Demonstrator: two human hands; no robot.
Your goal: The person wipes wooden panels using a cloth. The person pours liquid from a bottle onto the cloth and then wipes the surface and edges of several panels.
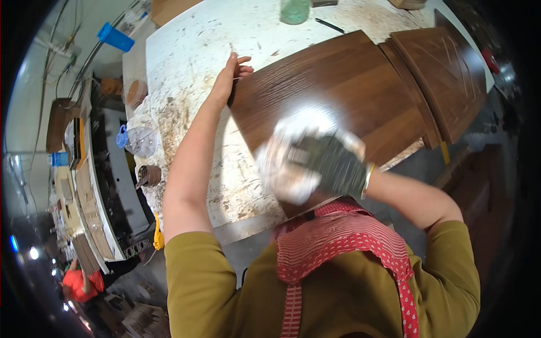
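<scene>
A dark brown wood-grain panel (pixel 332 84) lies on the stained white worktable (pixel 186 62). My bare left hand (pixel 231 73) is at the panel's left edge, by its far corner, fingers stretched out and apart. Over the near part of the panel, my right hand (pixel 332 163), in a dark glove, is closed on a bunched white cloth (pixel 287 163). Both the cloth and the glove are smeared by motion. The cloth covers part of the panel's near left side, and light glares off the surface just beyond it.
More brown panels (pixel 439 73), one with carved lines, lie to the right. A greenish jar (pixel 295 11) and a black pen-like stick (pixel 329 26) stand at the back. Along the left edge are a clear tub (pixel 141 141) and a brown-stained can (pixel 149 176). A person in red (pixel 81 284) is far left.
</scene>
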